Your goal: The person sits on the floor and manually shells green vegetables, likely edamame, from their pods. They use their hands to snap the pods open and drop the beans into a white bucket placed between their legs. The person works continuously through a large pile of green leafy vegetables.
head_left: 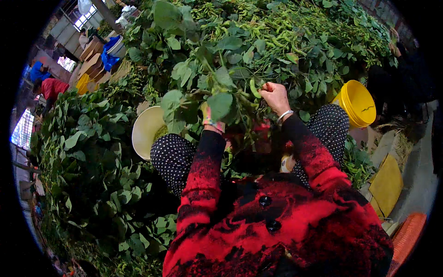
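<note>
A leafy soybean plant (225, 81) is held up in front of me. My left hand (209, 116), in a patterned glove, grips its stems; a broad leaf hides most of the fingers. My bare right hand (276, 97), with a silver bangle at the wrist, pinches a plump green soybean pod (254, 89) at the plant's right side. Beside my left knee stands a cream bucket (147, 133) with green contents low inside. Near my right knee a yellow bucket (360, 104) tilts towards me, a dark mark on its inner wall.
Heaped soybean plants (277, 31) rise ahead, with more leafy stalks (86, 138) along the left. At right lie a yellow folded sheet (387, 183) and an orange mesh sack (408, 239). Other people work at far left, one in a red top (53, 89), and a dark-clothed person (401, 76) sits right.
</note>
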Available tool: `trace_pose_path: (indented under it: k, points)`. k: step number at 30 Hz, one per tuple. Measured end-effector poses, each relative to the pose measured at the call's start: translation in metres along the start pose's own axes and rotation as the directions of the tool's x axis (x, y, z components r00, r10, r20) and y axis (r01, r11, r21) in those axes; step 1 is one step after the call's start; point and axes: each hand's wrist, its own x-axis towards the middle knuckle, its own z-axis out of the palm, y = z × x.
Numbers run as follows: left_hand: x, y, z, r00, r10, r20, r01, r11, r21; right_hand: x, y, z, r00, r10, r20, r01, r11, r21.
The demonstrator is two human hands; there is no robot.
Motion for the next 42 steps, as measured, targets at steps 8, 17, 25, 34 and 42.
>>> trace_pose_path:
  k: [8,17,25,34,42]
  points:
    - [0.025,0.014,-0.023,0.971,0.233,0.056,-0.240,0.953,0.184,0.003,0.017,-0.009,0.852,0.508,0.127,-0.466,0.625,0.626]
    - [0.013,0.010,0.004,0.960,0.034,-0.278,-0.045,0.998,-0.036,0.044,0.012,-0.054,0.991,-0.124,0.045,0.131,0.888,-0.440]
    - [0.008,0.008,-0.008,0.612,0.518,0.597,-0.736,0.097,0.670,-0.005,-0.059,0.018,0.881,-0.385,0.275,0.466,0.808,-0.361]
    - [-0.004,0.022,0.002,0.987,0.081,-0.141,-0.035,0.954,0.298,0.010,-0.012,0.042,0.976,-0.203,0.075,0.217,0.929,-0.299]
    - [0.004,0.025,-0.020,0.991,0.111,-0.080,-0.094,0.978,0.188,0.007,0.040,0.056,0.922,0.386,0.031,-0.334,0.751,0.570]
